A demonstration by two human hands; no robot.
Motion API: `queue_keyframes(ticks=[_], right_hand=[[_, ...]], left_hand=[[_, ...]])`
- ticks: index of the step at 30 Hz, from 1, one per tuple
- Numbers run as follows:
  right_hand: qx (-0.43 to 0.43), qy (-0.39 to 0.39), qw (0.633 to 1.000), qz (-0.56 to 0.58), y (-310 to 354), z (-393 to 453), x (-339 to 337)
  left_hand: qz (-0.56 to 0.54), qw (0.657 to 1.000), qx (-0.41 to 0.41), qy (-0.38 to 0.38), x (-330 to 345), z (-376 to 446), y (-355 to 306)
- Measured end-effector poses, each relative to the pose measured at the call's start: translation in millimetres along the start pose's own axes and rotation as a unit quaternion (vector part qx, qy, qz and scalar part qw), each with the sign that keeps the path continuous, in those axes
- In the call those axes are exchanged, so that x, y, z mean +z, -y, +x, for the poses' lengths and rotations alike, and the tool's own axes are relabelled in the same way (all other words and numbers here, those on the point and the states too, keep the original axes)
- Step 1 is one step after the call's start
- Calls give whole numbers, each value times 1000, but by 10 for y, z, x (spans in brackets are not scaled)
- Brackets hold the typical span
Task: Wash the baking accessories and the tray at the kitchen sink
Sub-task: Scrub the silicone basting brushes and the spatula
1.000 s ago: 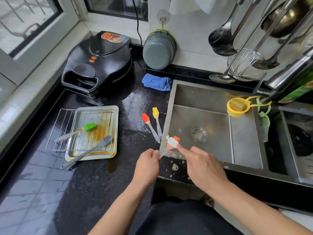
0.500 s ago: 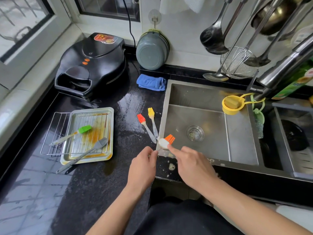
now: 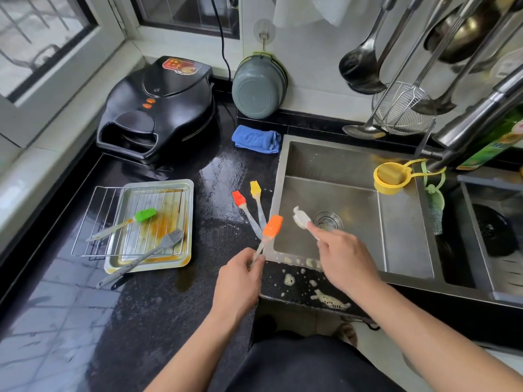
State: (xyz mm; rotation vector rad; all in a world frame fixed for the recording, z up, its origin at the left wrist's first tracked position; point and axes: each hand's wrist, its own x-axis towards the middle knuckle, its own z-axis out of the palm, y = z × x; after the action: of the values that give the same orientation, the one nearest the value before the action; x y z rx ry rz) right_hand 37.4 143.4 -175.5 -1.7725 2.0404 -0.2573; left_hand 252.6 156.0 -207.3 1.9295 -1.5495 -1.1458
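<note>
the left hand (image 3: 237,281) pinches the clear handle of the orange brush (image 3: 272,226) and holds it tilted up at the near left corner of the sink (image 3: 407,250), its head just over the rim. the right hand (image 3: 343,257) grips a small white scrubber (image 3: 301,217), its foamy tip raised above the basin and a little apart from the bristles

to do this step well, i judge the bristles should go out over the basin so the suds drop inside and not on the counter (image 3: 158,306), where foam (image 3: 329,301) already lies by the front edge. work the scrubber from the root of the bristles to the tips, turn the handle between the fingers to reach every side, then rinse

the sink holds no dishes, only its drain (image 3: 328,220) and foam specks on the near rim. the tray (image 3: 113,264) on the counter carries a wire rack (image 3: 93,222), with a green brush (image 3: 145,215) and a grey brush (image 3: 172,236) lying on it, and brown grease smeared underneath. a red brush (image 3: 238,198) and a yellow brush (image 3: 255,189) lie side by side on the wet counter between tray and sink. a yellow cup (image 3: 389,188) at the sink's far right holds a sponge
</note>
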Motion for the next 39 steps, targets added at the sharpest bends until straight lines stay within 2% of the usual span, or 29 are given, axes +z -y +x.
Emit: queue_keyframes(ticks=[2,4,6,8,12,16,20,23,25,28,32,34,36,37,39], right_hand=[[-23,20,999,31,72,-112,24],[-32,21,998,50,103,-144,60],[-52,14,997,57,126,-136,102],[-86,14,995,47,163,-138,115],[-106,6,994,21,169,-100,69],[-181,56,981,-31,223,-167,144],[-131,16,991,-26,126,94,82],[-203,67,977,-15,231,-72,79],[-209,74,975,-35,261,-99,113],[-115,17,993,-16,151,160,80],[-195,74,978,-23,309,-25,109],[-157,46,986,-25,243,64,153],[-86,-4,996,-13,136,220,151],[-86,-23,996,-7,107,213,150],[-151,-11,988,10,175,48,170]], left_hand=[[8,999,-8,31,0,19,6],[-17,995,-29,93,-6,27,-3],[-123,975,-85,162,-38,21,-32],[-215,949,-125,194,-68,3,-75],[-223,953,-107,174,-112,0,-136],[-260,944,-106,174,-143,18,-177],[-259,945,-113,167,-158,24,-139],[-267,943,-117,161,-161,20,-116],[-252,950,-102,155,-143,45,-107],[-186,970,-77,136,-116,94,-35],[-29,996,-27,82,-119,146,11],[7,997,-16,73,-103,172,18],[-74,991,-52,97,-114,184,22],[-154,978,-91,110,-119,181,0],[-309,925,-177,132,-157,162,-40]])
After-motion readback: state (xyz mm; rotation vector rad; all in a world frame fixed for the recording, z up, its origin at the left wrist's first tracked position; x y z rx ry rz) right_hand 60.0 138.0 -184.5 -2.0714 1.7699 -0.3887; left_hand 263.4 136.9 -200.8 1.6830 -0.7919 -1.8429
